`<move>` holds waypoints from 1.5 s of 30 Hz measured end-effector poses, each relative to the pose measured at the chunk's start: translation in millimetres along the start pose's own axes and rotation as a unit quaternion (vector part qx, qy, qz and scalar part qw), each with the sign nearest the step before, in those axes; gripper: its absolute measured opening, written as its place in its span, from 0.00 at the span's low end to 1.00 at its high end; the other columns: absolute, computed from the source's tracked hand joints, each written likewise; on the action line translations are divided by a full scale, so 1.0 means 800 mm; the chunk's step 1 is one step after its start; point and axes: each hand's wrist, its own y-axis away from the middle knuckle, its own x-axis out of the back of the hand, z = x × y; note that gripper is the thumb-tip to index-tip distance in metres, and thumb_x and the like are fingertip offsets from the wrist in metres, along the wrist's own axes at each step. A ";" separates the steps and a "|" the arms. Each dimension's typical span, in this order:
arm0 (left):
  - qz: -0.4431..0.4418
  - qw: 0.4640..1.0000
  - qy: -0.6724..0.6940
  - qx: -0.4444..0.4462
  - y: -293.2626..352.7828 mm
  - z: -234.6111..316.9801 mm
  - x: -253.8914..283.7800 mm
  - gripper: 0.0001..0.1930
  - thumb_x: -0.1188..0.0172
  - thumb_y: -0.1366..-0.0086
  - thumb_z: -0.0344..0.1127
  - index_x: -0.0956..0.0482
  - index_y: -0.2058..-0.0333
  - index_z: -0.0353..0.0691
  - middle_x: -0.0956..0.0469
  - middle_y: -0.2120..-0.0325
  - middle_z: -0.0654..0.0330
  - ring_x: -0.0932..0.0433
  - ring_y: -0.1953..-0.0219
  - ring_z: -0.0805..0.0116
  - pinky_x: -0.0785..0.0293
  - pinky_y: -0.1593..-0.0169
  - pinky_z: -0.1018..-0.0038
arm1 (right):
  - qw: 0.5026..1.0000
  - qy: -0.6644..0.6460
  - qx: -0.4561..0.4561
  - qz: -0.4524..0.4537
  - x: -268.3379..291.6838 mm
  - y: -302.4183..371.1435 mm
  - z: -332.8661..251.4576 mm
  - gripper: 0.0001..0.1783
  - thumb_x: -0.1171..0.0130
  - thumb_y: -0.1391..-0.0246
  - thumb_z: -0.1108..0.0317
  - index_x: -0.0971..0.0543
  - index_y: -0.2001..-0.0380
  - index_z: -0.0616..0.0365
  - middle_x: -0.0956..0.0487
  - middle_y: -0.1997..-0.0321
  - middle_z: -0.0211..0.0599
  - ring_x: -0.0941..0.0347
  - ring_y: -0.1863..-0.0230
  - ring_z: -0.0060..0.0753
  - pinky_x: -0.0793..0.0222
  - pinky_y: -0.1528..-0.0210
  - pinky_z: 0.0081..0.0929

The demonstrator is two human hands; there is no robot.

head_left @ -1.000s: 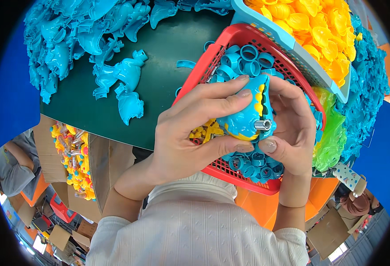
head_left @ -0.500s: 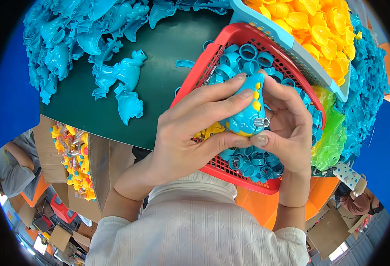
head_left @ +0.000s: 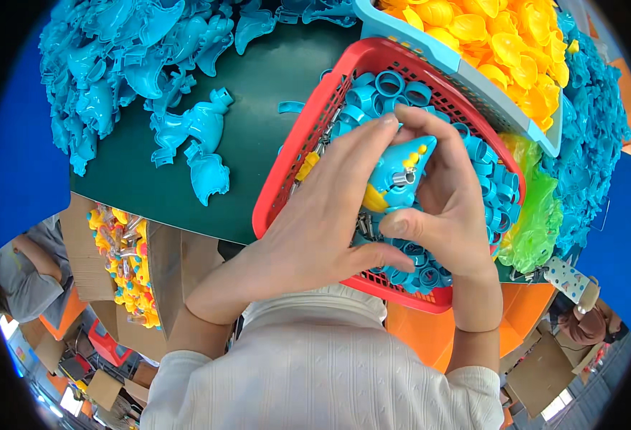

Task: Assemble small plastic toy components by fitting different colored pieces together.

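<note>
A glossy blue plastic toy body (head_left: 405, 156) with yellow bumps, a yellow patch and a short silver tube (head_left: 404, 178) sticking out is held above a red basket (head_left: 265, 204). My right hand (head_left: 448, 208) curls round it from the right, thumb below and fingers over its far side. Along its left side lies my left hand (head_left: 323, 215), fingers stretched out and thumb spread away from the toy. Whether the left fingertips touch the toy is hard to see. Beneath both hands, blue plastic rings (head_left: 390, 84) fill the basket, with yellow pieces (head_left: 306, 166) and small metal parts at its left side.
Blue molded shells (head_left: 143, 43) heap at the far left, with some loose shells (head_left: 204, 125) on the dark green table (head_left: 258, 129). A blue-grey basket (head_left: 466, 75) of yellow shells (head_left: 509, 50) stands behind. Right of it are a green plastic bag (head_left: 534, 222) and another blue heap (head_left: 591, 136).
The toy has turned so its silver tube faces up more. My left thumb has come away from it, and the left hand has opened, while the right hand keeps hold. The red basket's left side shows more.
</note>
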 end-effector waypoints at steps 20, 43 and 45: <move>0.101 0.994 0.021 -0.045 0.001 -0.009 0.005 0.27 0.35 0.51 0.36 0.31 0.52 0.32 0.31 0.51 0.46 0.28 0.51 0.53 0.31 0.50 0.67 | 0.928 0.309 0.209 0.000 0.012 0.009 -0.017 0.17 0.34 0.63 0.69 0.22 0.67 0.63 0.23 0.64 0.39 0.29 0.59 0.33 0.36 0.51 0.29; 0.091 0.964 0.248 -0.042 0.001 -0.014 0.010 0.31 0.31 0.55 0.32 0.31 0.52 0.33 0.33 0.49 0.48 0.35 0.46 0.58 0.35 0.46 0.66 | 0.947 0.211 0.241 -0.002 0.010 0.003 -0.012 0.26 0.31 0.69 0.68 0.23 0.60 0.61 0.25 0.59 0.41 0.29 0.59 0.36 0.31 0.60 0.27; 0.117 0.949 0.291 -0.022 0.003 -0.012 0.009 0.29 0.31 0.55 0.32 0.30 0.53 0.34 0.31 0.51 0.46 0.32 0.47 0.57 0.34 0.47 0.66 | 0.944 0.200 0.263 -0.003 0.012 0.001 -0.011 0.25 0.32 0.68 0.69 0.23 0.61 0.61 0.23 0.61 0.40 0.28 0.59 0.35 0.31 0.60 0.27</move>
